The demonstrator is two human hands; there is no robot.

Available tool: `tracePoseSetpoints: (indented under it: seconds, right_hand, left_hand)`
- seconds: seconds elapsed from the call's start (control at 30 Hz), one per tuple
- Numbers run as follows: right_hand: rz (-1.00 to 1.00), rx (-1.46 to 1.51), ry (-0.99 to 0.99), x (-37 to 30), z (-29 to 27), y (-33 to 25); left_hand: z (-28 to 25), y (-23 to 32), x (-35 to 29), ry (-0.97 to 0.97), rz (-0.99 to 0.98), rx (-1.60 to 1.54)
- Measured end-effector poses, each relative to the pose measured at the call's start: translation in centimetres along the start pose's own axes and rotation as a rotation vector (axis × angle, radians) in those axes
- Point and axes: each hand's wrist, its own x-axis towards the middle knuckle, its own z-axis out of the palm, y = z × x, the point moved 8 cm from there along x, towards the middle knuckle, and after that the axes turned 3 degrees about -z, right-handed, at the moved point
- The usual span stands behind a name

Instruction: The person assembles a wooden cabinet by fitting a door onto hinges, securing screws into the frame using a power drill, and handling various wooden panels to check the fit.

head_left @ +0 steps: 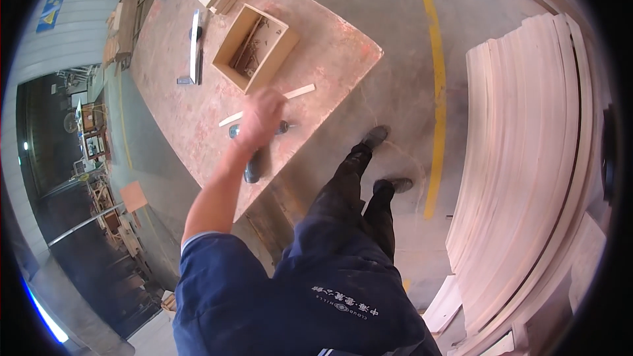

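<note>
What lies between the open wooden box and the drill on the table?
In the head view, a thin wooden strip lies there, partly hidden by the left hand.

Lighting: pale, diffuse, fairly bright over tabletop (323, 49) and floor (395, 26). Shadows: soft, inside wooden box (277, 56). Dim area: dark opening (43, 112), left. Glare: bluish-white strip (46, 313), lower left. Focus: left hand (262, 115) blurred. Distortion: fisheye; stacked boards (514, 158) bowed, black corners.
</note>
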Motion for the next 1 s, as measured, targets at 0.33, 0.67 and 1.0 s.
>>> tracePoseSetpoints:
  seconds: [0.33, 0.67, 1.0]
  right_hand:
    - [-0.334, -0.142, -0.014, 4.5, 5.9, 6.6]
    - [-0.195, 0.131, 0.02, -0.1, 6.3, 9.8]
    - [-0.115, 0.202, 0.061, -3.3, 4.1, 4.7]
  left_hand:
    - [11.9, -4.0, -5.8, -0.5, 0.029, 0.302]
    - [11.4, -2.3, -4.6, -0.274, 0.295, 0.32]
    - [11.8, -4.2, -3.7, -0.266, 0.235, 0.233]
